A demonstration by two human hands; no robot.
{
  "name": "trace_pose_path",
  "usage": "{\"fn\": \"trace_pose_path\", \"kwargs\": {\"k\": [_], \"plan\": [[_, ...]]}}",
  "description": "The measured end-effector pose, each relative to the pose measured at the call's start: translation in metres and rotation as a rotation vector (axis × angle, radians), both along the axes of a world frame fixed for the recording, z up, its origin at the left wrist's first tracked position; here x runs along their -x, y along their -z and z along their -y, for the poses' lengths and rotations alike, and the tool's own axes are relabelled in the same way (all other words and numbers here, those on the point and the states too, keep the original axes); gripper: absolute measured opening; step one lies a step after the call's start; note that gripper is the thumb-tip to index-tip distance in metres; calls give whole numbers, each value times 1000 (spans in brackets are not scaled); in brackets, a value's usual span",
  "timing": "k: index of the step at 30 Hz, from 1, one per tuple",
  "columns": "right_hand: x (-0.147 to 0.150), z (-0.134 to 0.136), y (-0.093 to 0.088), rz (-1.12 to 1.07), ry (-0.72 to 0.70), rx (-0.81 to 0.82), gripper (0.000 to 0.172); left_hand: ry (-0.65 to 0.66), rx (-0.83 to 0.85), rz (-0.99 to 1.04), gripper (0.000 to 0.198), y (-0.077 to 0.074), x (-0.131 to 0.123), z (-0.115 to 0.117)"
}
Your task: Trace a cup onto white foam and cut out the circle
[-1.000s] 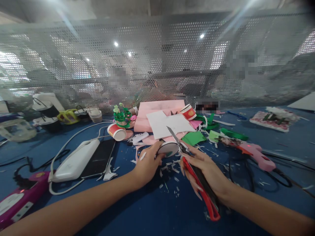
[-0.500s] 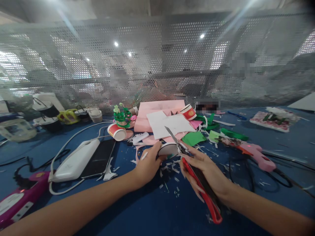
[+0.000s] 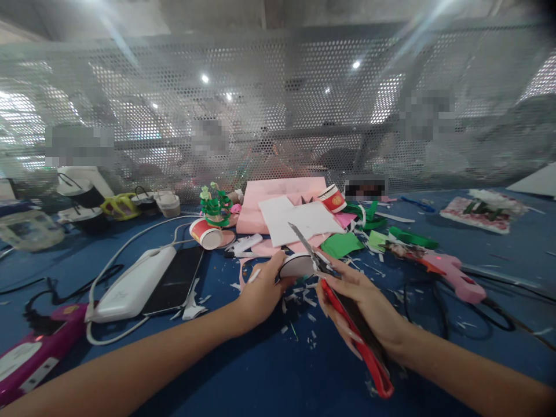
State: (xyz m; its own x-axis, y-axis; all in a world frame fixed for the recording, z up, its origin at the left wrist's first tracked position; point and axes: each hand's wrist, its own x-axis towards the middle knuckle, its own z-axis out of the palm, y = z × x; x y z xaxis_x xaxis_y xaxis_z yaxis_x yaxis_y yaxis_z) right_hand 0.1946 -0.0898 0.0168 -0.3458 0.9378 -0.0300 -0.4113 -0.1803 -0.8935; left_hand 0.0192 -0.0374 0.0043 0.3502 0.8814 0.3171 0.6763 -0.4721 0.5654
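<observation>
My left hand (image 3: pixel 263 292) pinches a curved white paper piece (image 3: pixel 296 266) with a dark edge, held up above the table. My right hand (image 3: pixel 356 295) is wrapped around red-and-black-handled scissors (image 3: pixel 356 341). Their blades point up and to the left, and the lower part of the blades meets the right end of the curved piece. Whether the blades are parted is hard to see. Small white paper scraps (image 3: pixel 310 301) lie scattered below both hands. White sheets (image 3: pixel 304 223) rest on pink paper (image 3: pixel 282 188) just beyond the blades.
A pink glue gun (image 3: pixel 456 277) lies at right with its cable. Left are a white power bank (image 3: pixel 134 284), a black phone (image 3: pixel 175 281) and a purple power strip (image 3: pixel 52 350). Red paper cups (image 3: pixel 206 233) lie tipped over, near green paper (image 3: pixel 343 245). A perforated metal panel (image 3: pixel 269 110) stands behind.
Both hands keep almost the same place. The scissors' tip has shifted very slightly left, and the curved white piece is still held against the blades.
</observation>
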Motion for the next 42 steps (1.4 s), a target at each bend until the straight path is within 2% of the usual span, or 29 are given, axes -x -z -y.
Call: {"fn": "trace_pose_path", "kwargs": {"k": [7,12,21,32,42], "plan": [[0,3,-4,6,3,-5,51,0,51,107,22,5,2,-3],[0,3,-4,1,6,-7,55,-44,50,167,25,3,2,-3],[1,5,-4,11,3,-14,56,4,44,160,14,-1,1,1],[1,4,-4,24,6,-9,57,-19,3,94,9,-2,1,2],[0,3,-1,10,-11,-23,57,18,-115,-14,2,-1,2,3]]}}
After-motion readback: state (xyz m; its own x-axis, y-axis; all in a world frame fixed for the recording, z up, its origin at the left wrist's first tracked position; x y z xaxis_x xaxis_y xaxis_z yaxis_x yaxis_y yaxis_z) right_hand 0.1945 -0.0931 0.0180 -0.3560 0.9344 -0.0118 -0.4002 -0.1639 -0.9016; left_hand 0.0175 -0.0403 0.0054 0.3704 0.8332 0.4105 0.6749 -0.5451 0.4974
